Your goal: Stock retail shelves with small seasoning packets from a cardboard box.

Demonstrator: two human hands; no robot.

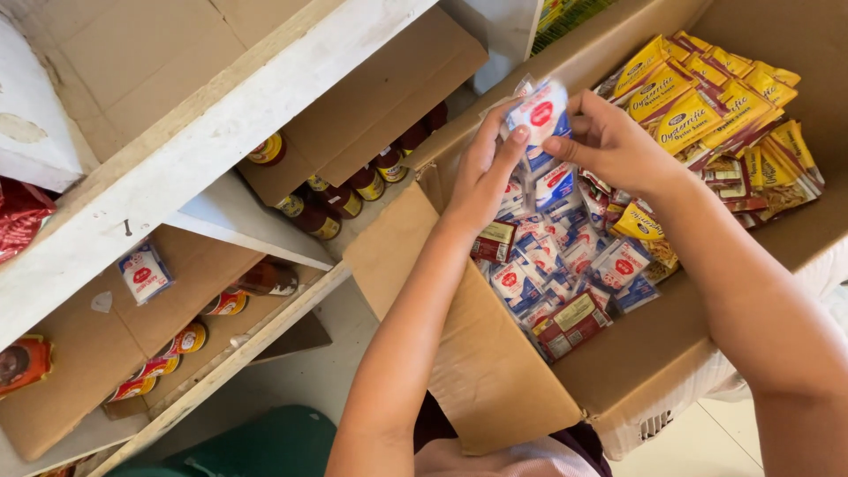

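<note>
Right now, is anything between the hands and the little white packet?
No. Both the left hand and right hand already pinch the white packet directly, lifted above the other sachets in the cardboard box.

White wooden shelf (190,146), seen from above, with tiers stepping down to the left. Flattened cardboard liners (79,380) cover the boards. On the lower tiers: rows of small dark jars (340,199) with yellow-and-red labels (lying partly under a cardboard flap), further jars (190,338) along the lowest board, and one white-and-blue sachet (144,272) lying alone. Red packets (19,216) rest at the far left.
</note>
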